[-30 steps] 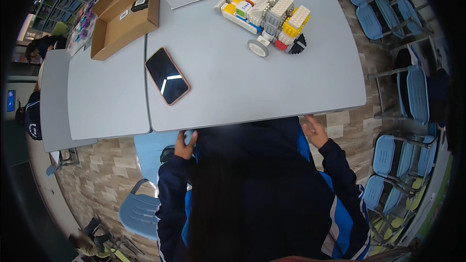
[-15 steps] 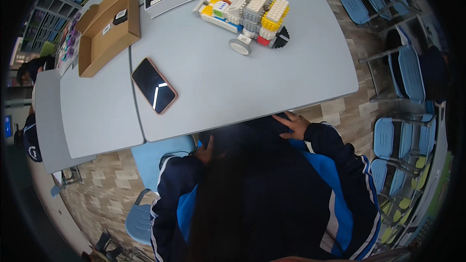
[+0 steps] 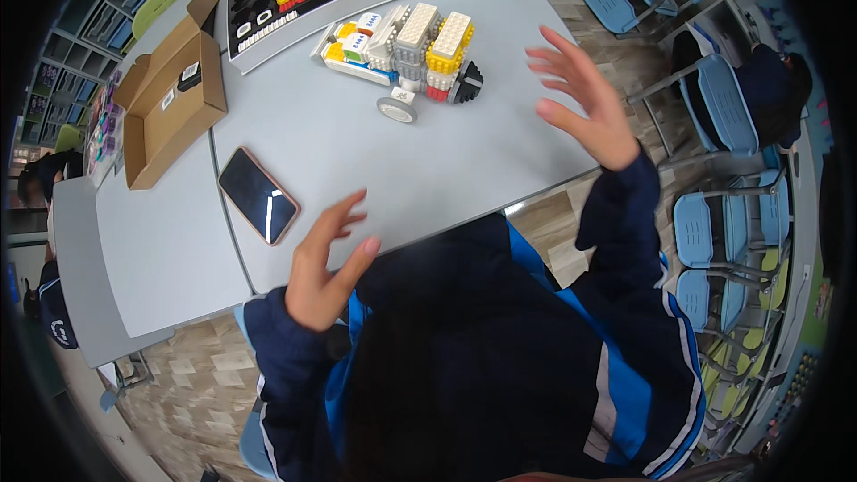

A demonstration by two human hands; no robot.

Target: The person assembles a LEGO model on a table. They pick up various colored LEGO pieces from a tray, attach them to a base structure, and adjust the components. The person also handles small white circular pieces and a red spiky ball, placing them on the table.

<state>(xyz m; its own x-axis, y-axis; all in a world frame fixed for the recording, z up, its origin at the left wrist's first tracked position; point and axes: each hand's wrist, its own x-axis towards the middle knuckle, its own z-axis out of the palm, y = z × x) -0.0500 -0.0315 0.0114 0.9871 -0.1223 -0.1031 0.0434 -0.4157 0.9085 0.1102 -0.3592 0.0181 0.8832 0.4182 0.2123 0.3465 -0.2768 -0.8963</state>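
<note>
A toy vehicle of building blocks (image 3: 415,45), white, grey and yellow with some red and green, stands toward the far side of the light grey table (image 3: 464,161). A pale wheel (image 3: 396,109) shows at its near side and a black toothed piece at its right end. My right hand (image 3: 585,103) hovers to the right of the vehicle, apart from it, fingers spread and holding nothing. Over the table's near edge is my left hand (image 3: 328,263), also open and bare. Just beyond it lies a phone (image 3: 259,195) with a dark screen and pinkish rim.
An open cardboard box (image 3: 174,103) sits at the left with a small black item inside. At the back, a tray (image 3: 357,4) holds coloured blocks in a black insert. Blue chairs (image 3: 701,228) line the right; people sit at the far left and right.
Both hands have risen from my lap at the table's edge and spread forward, the right one farther out. The view has shifted, so the vehicle and phone appear more to the left.
</note>
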